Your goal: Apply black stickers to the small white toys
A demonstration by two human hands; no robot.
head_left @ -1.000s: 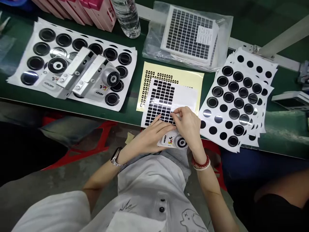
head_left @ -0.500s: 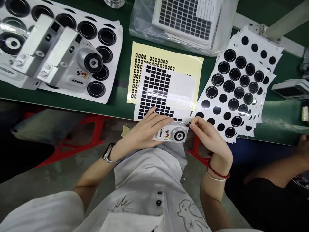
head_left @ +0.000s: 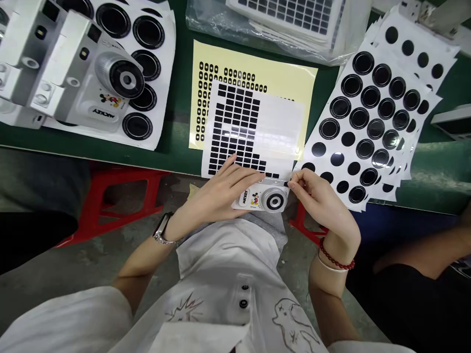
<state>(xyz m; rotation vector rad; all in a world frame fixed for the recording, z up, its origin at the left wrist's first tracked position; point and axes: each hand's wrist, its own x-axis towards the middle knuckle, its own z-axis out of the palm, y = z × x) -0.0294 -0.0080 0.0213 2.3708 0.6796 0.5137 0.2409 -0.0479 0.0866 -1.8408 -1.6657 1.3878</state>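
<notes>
A small white camera with a ringed lens and a Mickey print lies at the table's front edge. My left hand grips its left side, fingers over the top. At the camera's upper right corner, my right hand has thumb and index finger pinched on a small black piece. Just behind the camera is a white sheet with rows of black rectangular stickers. Under that sheet lies a yellow sheet of small black oval stickers.
White cameras stand at the left on sheets of round stickers. More round-sticker sheets lie at the right. A plastic bag with sheets is at the back. At right, another person's arm shows.
The view has shifted, so the table items at the left and right sit higher and farther outward. Both hands keep nearly the same pose at the camera.
</notes>
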